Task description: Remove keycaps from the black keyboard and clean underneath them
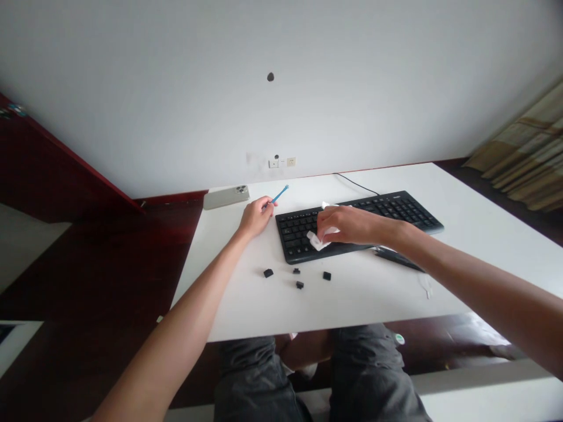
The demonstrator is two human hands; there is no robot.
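Note:
A black keyboard (400,210) lies across the white table. My right hand (338,225) is closed on a crumpled white tissue (317,241), which rests against the keys on the keyboard's left half. The keys under that hand are hidden. Left of the keyboard, my left hand (258,215) rests near the tabletop, fingers closed around a thin blue stick (280,194) with a splayed tip. Several loose black keycaps (326,275) lie on the table in front of the keyboard.
A phone (225,197) lies at the table's back left corner. A dark slender tool (398,258) lies under my right forearm, near a small white string (426,287). The keyboard's cable (356,184) runs toward the wall, where sockets (281,163) sit.

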